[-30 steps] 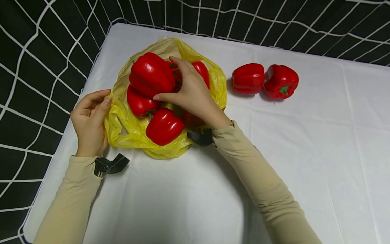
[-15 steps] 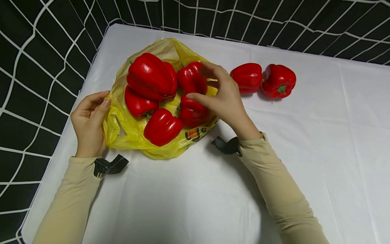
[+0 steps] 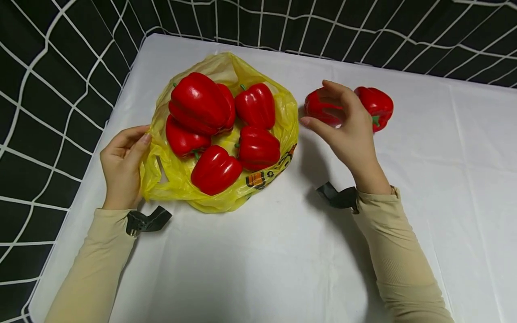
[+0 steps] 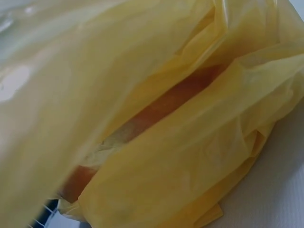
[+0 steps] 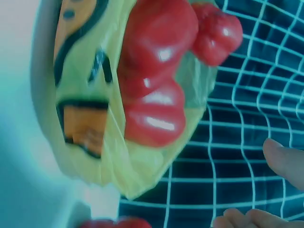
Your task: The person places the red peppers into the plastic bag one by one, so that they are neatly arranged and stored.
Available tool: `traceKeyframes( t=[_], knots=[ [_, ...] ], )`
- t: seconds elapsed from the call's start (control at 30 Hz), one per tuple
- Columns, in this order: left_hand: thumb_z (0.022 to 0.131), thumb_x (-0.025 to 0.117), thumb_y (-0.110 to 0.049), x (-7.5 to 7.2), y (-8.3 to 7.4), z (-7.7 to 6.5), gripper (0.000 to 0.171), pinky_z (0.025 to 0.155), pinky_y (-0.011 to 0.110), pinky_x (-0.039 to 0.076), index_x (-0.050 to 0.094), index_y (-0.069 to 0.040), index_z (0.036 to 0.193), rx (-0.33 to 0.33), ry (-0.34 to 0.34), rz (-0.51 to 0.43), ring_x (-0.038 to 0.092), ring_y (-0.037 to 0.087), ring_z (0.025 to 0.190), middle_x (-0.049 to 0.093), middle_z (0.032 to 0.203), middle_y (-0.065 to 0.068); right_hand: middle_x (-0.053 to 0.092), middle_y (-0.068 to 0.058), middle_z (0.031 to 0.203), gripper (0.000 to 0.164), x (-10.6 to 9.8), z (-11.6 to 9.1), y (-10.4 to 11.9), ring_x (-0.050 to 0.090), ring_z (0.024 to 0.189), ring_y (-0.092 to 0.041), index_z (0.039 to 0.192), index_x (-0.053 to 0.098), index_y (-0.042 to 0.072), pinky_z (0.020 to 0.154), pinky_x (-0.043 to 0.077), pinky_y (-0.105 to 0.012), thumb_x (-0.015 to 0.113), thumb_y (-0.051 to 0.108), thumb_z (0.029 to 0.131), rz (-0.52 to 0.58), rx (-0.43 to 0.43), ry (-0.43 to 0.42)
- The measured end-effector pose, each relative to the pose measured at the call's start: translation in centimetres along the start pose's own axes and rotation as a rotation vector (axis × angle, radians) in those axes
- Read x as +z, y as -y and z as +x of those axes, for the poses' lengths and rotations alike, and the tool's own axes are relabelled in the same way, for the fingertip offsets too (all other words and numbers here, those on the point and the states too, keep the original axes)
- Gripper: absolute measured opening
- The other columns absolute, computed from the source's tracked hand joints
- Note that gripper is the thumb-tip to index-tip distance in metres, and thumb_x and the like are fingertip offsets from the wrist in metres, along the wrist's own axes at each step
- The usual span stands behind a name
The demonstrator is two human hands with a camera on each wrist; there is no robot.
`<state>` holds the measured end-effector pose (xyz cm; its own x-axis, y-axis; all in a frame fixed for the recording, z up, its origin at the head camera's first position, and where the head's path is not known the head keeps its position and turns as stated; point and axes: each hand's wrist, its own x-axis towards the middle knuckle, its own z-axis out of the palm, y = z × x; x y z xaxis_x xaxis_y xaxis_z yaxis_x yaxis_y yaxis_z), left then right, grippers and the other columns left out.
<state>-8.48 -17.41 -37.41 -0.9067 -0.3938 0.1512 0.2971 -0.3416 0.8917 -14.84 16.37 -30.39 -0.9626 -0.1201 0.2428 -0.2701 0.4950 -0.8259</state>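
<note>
A yellow plastic bag lies wide open on the table, with several red bell peppers inside. My left hand pinches the bag's left rim between thumb and fingers. To the right of the bag, my right hand hovers over a red bell pepper, thumb and fingers spread, holding nothing. That pepper is partly hidden by the fingers. Another pepper with a green stem sits just beyond the hand. Yellow plastic fills the left wrist view; thumb and fingertips edge into the right wrist view.
A white cloth covers the table. White netting over a dark backing runs along the far and left edges. Dark camera mounts are strapped to both wrists.
My right hand has moved right from among the peppers in the bag, out past the rim, to above the loose peppers. The left hand keeps its hold on the rim.
</note>
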Motion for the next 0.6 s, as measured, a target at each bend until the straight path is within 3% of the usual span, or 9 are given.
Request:
traceKeyframes(
  t=[0.2,0.6],
  knots=[
    [0.085,0.065,0.003,0.0,0.1,-0.1,0.012,0.071,0.02,0.052,0.069,0.008,0.095,0.005,-0.004,0.025,0.06,0.018,0.079,0.066,0.088,0.014,0.057,-0.013,0.125,0.061,-1.5,0.4,-0.4,0.054,0.112,-0.021,0.134,0.049,0.004,0.095,0.045,-0.025,0.075,0.005,0.079,0.028,0.056,-0.086],
    [0.085,0.066,0.003,0.0,0.1,-0.1,0.012,0.073,0.02,0.051,0.068,0.009,0.096,-0.002,-0.003,0.022,0.06,0.018,0.081,0.066,0.09,0.014,0.058,-0.009,0.124,0.056,-4.7,1.2,-2.3,0.055,0.11,-0.018,0.131,0.053,0.008,0.095,0.045,-0.024,0.074,0.006,0.079,-0.019,0.156,-0.233]
  ],
)
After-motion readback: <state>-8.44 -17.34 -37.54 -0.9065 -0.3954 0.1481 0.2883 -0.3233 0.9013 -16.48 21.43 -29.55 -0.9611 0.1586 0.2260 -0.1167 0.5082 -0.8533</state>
